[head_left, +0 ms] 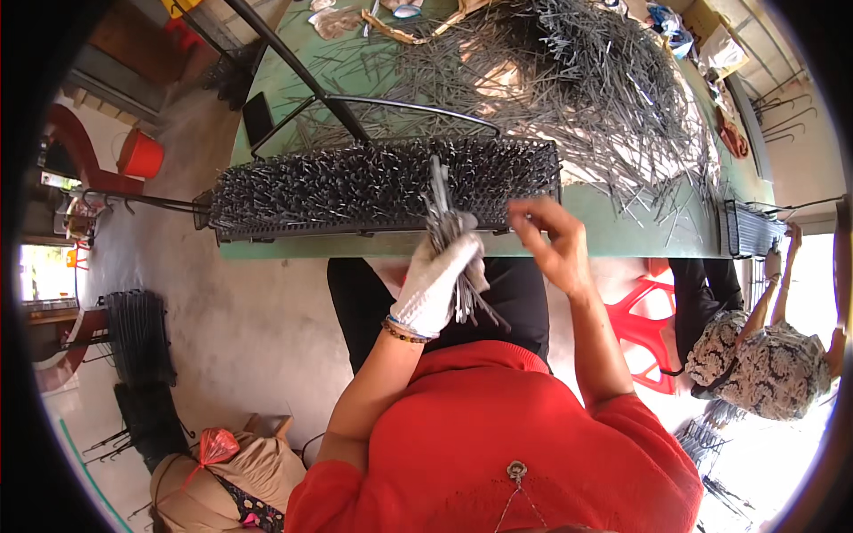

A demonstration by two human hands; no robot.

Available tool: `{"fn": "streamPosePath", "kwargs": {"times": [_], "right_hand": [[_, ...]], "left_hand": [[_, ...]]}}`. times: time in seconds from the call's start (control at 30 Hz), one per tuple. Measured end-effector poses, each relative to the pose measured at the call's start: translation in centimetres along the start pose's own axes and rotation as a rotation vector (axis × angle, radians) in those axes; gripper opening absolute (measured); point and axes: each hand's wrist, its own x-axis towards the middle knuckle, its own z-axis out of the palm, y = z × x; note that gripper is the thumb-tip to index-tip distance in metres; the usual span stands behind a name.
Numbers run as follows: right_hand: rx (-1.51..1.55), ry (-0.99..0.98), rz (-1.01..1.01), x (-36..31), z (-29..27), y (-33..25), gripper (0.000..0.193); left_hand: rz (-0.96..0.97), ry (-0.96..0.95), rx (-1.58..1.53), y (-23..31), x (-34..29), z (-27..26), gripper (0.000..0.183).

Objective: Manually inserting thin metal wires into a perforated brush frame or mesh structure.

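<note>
My left hand (435, 286), in a white work glove, is closed round a bundle of thin grey metal rods (442, 209). The bundle points up in front of a long black mesh rack (293, 235), and its lower ends stick out below the glove. Densely packed upright rods (329, 191) fill the rack. My bare right hand (555, 247) is raised near the rack's right end, slightly blurred. Its thumb and forefinger are apart, and I see nothing between them.
A large heap of loose rods (613, 80) covers much of the green table (640, 231). A black metal frame bar (302, 71) rises from the rack. At the right, a co-worker (764, 364) handles another rack (751, 229). A red stool (644, 329) stands under the table, and a red bucket (140, 153) stands left.
</note>
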Motion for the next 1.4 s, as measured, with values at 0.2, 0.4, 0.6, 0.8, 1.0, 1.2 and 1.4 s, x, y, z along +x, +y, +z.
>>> {"fn": "streamPosePath", "kwargs": {"times": [0.2, 0.4, 0.6, 0.8, 1.0, 1.2, 1.4], "right_hand": [[0.018, -0.205, -0.423, -4.2, 1.1, -0.3, 0.031], [0.084, -0.108, -0.500, -5.0, 1.8, -0.2, 0.020], [0.116, -0.037, -0.485, -4.6, 1.8, -1.0, 0.014], [0.455, 0.091, -0.151, -4.0, -2.3, -2.4, 0.008], [0.160, 0.286, 0.036, 0.2, -4.4, -1.1, 0.016], [-0.083, 0.239, -0.040, 2.1, -2.5, 0.1, 0.015], [-0.208, 0.211, -0.080, 2.8, -1.8, -0.8, 0.014]], "left_hand": [[0.071, 0.097, -0.241, 0.9, 0.8, 0.1, 0.014], [0.051, 0.221, -0.160, 0.5, -0.4, 2.2, 0.010], [0.045, 0.207, -0.202, -0.3, -0.4, 1.8, 0.011], [0.094, 0.244, -0.172, 0.4, -0.5, 1.5, 0.012], [-0.053, -0.032, 0.199, -0.3, -0.7, 0.1, 0.023], [-0.246, -0.097, 0.252, -2.3, -1.2, -1.0, 0.027], [-0.326, -0.137, 0.301, -4.0, -0.6, -2.9, 0.034]]}}
